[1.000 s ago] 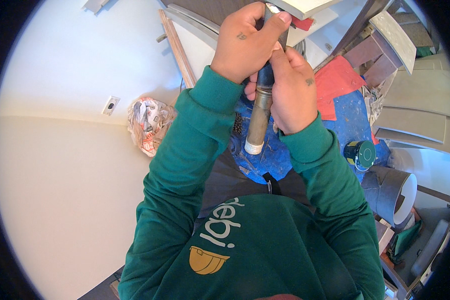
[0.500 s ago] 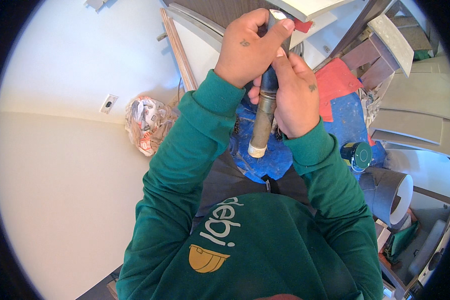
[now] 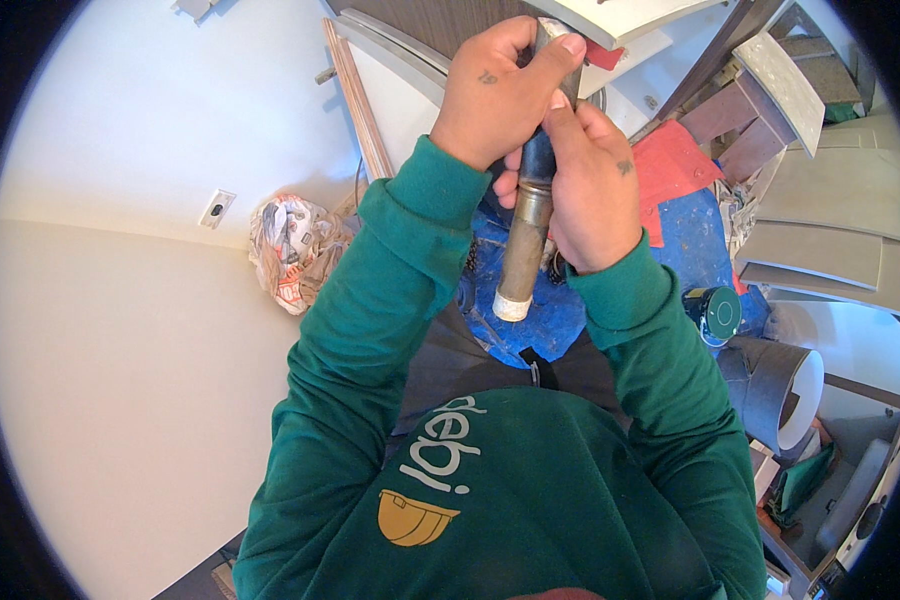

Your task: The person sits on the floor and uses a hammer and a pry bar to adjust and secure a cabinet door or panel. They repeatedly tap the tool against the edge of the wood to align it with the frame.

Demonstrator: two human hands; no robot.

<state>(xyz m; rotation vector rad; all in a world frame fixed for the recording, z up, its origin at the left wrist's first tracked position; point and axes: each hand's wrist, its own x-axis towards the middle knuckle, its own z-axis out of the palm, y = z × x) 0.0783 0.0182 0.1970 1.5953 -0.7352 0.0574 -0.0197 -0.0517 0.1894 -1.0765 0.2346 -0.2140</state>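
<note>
In front of me I hold a long dark cylinder with both hands. Its lower part is a worn brownish metal-looking sleeve with a ring around it, and its near end is whitish and crusted; I cannot tell exactly what it is. My left hand is closed around the far part, its thumb pressed along the top by a light patch. Just below, my right hand grips the middle, its thumb next to the left hand. Part of the cylinder is hidden behind my fingers.
A blue sheet lies beneath my hands, with a red cloth beyond. At right are a dark bucket with a green lid and a large roll. At left, a crumpled plastic bag sits against the wall below an outlet.
The whitish near end of the cylinder has tipped slightly toward me. Both hands keep their grip and have barely moved.
</note>
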